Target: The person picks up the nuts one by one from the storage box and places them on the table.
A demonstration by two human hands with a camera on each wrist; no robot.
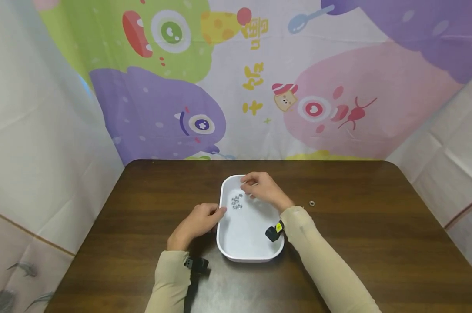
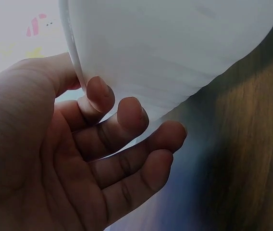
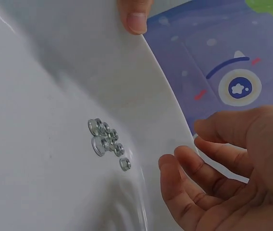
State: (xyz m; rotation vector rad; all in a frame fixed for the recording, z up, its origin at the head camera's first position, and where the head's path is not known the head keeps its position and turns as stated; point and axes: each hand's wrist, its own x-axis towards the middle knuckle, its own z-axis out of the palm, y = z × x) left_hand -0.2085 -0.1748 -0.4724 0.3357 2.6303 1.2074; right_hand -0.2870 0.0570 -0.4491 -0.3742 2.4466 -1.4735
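1. The left hand (image 1: pixel 199 220) pinches the white tray (image 1: pixel 248 234) by its left rim.
2. The right hand (image 1: pixel 264 188) hangs over the tray's far end, fingertips apart.
3. Metal nuts (image 3: pixel 96 146) cluster inside; a single nut (image 1: pixel 312 203) lies on the worktop (image 1: pixel 361 248), right of the tray.

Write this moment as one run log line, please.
left hand: grips tray; right hand: over tray, holds nothing visible; nuts: grouped in tray; loose nut: on table, right of tray
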